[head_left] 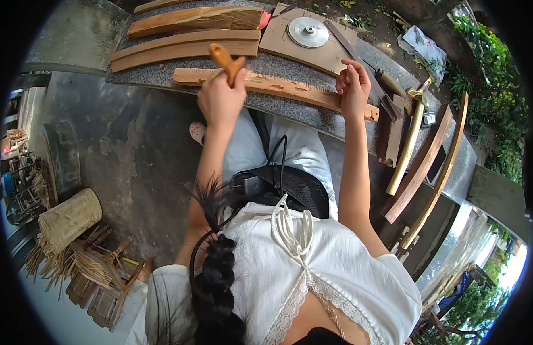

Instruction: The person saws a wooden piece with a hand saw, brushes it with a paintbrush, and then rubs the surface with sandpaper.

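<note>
My left hand [222,99] is closed around an orange-brown wooden-handled tool [225,61], held above the left part of a long wooden strip [289,87]. That strip has marks along its edge and lies near the front edge of the stone table [266,107]. Over the strip's right part is my right hand [353,89], its fingers curled and partly apart, with nothing visible between them. The lower end of the tool is hidden by my left hand.
Curved wooden pieces [189,49] lie at the back left. A board [278,46] bears a round metal disc [308,32]. Right of the strip are a long blade with a wooden handle [390,83], a mallet-like tool [408,146] and wooden strips [421,167].
</note>
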A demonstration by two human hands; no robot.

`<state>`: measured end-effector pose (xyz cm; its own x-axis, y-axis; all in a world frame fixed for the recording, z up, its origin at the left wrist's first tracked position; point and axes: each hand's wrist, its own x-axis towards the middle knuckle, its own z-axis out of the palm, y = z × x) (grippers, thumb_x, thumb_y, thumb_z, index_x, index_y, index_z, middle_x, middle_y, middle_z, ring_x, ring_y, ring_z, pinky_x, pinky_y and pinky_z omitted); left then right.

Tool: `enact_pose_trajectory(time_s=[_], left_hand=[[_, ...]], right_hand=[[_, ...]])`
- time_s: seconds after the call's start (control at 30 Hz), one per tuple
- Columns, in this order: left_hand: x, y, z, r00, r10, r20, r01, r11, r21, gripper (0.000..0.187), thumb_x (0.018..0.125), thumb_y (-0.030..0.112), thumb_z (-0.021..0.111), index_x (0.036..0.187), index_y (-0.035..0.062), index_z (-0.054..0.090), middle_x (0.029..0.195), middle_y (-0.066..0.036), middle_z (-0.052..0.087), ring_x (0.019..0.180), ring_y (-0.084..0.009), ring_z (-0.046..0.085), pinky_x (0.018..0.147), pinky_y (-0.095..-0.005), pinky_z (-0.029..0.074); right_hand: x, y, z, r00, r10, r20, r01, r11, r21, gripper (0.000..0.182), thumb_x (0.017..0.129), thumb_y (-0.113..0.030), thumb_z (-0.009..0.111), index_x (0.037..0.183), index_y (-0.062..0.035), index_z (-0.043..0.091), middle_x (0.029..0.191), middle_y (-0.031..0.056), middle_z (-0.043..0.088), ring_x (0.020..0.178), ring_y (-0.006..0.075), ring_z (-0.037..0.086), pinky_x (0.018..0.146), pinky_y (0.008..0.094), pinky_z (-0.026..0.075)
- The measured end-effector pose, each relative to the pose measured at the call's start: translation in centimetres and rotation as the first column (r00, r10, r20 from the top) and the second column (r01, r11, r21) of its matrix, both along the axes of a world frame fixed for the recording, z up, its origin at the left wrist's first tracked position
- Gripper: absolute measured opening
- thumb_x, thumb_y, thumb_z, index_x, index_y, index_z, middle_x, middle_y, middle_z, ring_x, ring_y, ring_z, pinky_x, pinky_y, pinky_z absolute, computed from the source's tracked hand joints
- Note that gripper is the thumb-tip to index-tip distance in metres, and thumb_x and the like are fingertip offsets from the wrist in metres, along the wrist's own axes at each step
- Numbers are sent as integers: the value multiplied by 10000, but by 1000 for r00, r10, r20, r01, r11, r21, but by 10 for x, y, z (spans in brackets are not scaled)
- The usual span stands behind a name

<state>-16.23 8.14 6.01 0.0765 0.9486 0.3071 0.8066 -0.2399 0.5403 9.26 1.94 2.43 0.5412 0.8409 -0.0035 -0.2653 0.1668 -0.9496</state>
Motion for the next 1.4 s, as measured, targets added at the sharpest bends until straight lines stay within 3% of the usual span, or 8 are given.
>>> enact_pose_trajectory(time_s=[0.2,0.37,0.47,0.77,1.0,1.23,1.33,1.4], left_hand=[[-62,38,3,922,348,-171,-351,936,12,393,836,448,647,857,62,716,742,-152,690,726,-370,666,673,-454,504],[39,-24,-13,987,-149,62,149,989,10,184,858,329,645,942,182,718,706,-58,601,668,-310,645,615,-414,514],[30,-26,-12,983,-180,16,181,983,-26,197,860,338,647,944,172,711,763,-66,635,701,-298,652,634,-409,517],[-56,31,-13,916,368,-159,-358,929,93,344,846,423,655,828,84,716,673,-117,668,638,-327,664,578,-417,503],[30,-20,-12,988,-156,20,156,988,-10,204,852,357,654,957,194,717,766,-67,655,674,-323,653,607,-410,515],[-84,45,-15,919,319,-232,-309,948,79,364,850,443,642,901,90,714,739,-137,686,682,-360,665,593,-439,511],[-32,18,-8,968,227,-111,-231,972,-29,299,850,405,651,904,119,718,750,-126,680,686,-338,664,593,-423,509],[11,-7,-17,1000,-5,-12,7,989,145,221,860,342,650,866,124,685,747,-69,633,644,-332,647,579,-424,516]], right_hand=[[0,0,-5,1000,5,-15,-5,999,32,186,977,-149,503,1032,-7,609,651,9,511,493,62,452,433,201,325],[1,0,-5,1000,4,6,-5,1000,23,178,975,-140,499,1029,-9,607,637,8,506,485,61,448,427,196,321],[-1,-1,-3,998,-15,57,14,1000,8,171,974,-133,500,1028,-9,604,628,7,507,479,61,447,424,195,321],[-3,0,-3,999,-16,51,14,999,50,182,985,-149,496,1019,-9,606,632,6,509,500,63,454,429,199,332],[-1,-1,-5,991,6,136,-7,1000,7,194,990,-162,496,996,-12,617,620,-4,506,495,57,447,424,193,321],[-5,-3,-6,990,-6,141,5,1000,12,199,988,-158,497,990,-12,632,617,-8,510,485,52,439,434,195,313],[-3,-1,-5,990,-19,138,16,1000,23,195,985,-145,498,990,-8,635,606,-13,501,481,51,430,429,197,310],[-4,-1,-4,991,-25,135,22,1000,20,191,983,-138,498,989,-6,637,598,-15,495,478,50,425,427,197,309]])
